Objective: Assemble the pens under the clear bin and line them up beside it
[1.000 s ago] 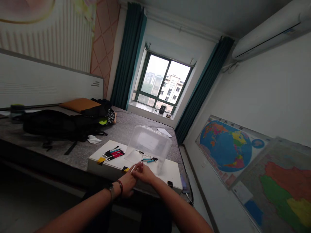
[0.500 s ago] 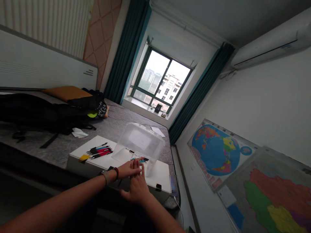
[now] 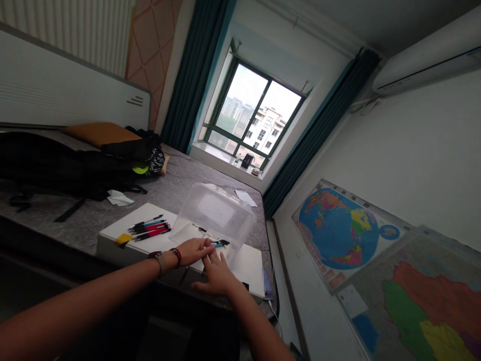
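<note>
A clear plastic box [image 3: 210,208] rests on a white box [image 3: 250,265], its see-through wall facing me. Turquoise and black pens [image 3: 221,244] lie inside, just past my fingertips. My left hand [image 3: 193,250], with a watch and red bracelet at the wrist, reaches in from the left with fingers stretched out. Its fingertips meet those of my right hand [image 3: 218,276], which is open with fingers spread. The overlap partly hides the left fingertips. A row of black, red and blue pens [image 3: 150,229] lies to the left on the white box.
A grey mattress [image 3: 184,168] holds the boxes, a black bag [image 3: 67,168], a crumpled tissue [image 3: 119,197] and white paper [image 3: 246,198]. Yellow tape [image 3: 123,239] marks the white box's left edge. A world map [image 3: 340,228] hangs on the right wall.
My view has shifted slightly. My left hand has drawn back a little to the left, and the fingers of my right hand have spread wider. The row of pens keeps its place on the white box.
</note>
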Tool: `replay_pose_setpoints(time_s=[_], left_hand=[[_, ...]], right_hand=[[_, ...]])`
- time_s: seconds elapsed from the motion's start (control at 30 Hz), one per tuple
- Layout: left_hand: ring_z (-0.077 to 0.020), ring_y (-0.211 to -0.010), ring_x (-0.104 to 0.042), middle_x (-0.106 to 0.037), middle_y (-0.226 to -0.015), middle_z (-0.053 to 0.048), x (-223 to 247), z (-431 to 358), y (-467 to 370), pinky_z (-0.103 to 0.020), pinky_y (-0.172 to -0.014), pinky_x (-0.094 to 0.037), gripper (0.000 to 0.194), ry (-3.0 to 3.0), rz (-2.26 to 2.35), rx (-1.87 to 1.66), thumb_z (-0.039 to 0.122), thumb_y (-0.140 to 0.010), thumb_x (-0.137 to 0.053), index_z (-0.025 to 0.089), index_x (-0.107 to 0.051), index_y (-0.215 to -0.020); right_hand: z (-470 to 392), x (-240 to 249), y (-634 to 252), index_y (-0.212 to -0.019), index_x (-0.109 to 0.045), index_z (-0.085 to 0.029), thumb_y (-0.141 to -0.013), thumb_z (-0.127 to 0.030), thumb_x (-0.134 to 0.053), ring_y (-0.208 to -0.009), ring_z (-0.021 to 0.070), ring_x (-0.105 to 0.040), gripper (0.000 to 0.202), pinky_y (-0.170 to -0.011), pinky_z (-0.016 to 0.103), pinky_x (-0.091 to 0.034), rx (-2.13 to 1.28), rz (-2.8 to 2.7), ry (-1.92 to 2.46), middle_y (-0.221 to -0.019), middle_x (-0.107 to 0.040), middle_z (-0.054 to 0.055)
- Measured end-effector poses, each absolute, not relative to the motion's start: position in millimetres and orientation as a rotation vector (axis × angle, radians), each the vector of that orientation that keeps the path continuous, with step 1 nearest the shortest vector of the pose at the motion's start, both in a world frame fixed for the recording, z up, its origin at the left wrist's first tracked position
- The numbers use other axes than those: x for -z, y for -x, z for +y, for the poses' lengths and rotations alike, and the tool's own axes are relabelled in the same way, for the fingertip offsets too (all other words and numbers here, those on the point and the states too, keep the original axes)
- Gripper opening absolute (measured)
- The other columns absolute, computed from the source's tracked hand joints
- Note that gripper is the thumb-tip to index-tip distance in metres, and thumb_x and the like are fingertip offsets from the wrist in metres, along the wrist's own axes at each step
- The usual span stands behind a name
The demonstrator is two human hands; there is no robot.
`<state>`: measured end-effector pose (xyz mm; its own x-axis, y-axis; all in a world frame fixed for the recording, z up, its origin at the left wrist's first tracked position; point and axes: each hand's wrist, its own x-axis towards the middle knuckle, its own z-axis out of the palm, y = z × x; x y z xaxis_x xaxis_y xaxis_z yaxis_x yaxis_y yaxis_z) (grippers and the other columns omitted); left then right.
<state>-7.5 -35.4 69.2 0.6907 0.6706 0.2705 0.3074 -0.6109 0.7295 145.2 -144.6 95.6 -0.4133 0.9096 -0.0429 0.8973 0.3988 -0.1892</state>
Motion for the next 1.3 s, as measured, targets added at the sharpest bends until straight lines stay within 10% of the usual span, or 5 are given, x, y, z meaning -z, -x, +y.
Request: replay_pose_setpoints(time_s=[0.27, 0.63, 1.3], left_hand=[[-0.0243, -0.118, -0.052, -0.060, -0.121, -0.013, -6.4, 2.0, 2.7, -0.039, -0.102, -0.040, 0.036, -2.654, 0.981, -0.789, 0.020, -0.083, -0.048, 0.017, -0.060, -0.118], [-0.0269, -0.123, -0.048, -0.058, -0.127, -0.015, 10.0, 52.2, -6.8, -0.041, -0.107, -0.035, 0.043, -2.730, 1.160, -0.807, 0.013, -0.075, -0.050, 0.015, -0.062, -0.117], [-0.0294, -0.136, -0.035, -0.038, -0.150, -0.008, 33.9, 44.5, -0.1, -0.049, -0.108, -0.027, 0.048, -2.725, 1.234, -0.690, 0.025, -0.086, -0.042, 0.027, -0.053, -0.132]], right_hand=[[-104.8, -54.5, -169.6, -0.103, -0.068, -0.014, -0.089, -0.028, -0.051, -0.101, 0.0224, -0.061, 0.027, -0.092, 0.032, -0.043, -0.189, -2.081, 1.902, -0.105, -0.067, 0.012], [-46.2, -4.4, -168.6, -0.083, -0.062, -0.017, -0.090, -0.024, -0.048, -0.076, 0.0190, -0.060, 0.017, -0.067, 0.027, -0.039, 0.057, -1.821, 2.066, -0.082, -0.066, 0.008], [-56.3, 7.3, -162.0, -0.088, -0.059, -0.018, -0.092, -0.022, -0.044, -0.084, 0.0197, -0.057, 0.016, -0.071, 0.028, -0.038, 0.225, -1.857, 2.078, -0.089, -0.064, 0.008]])
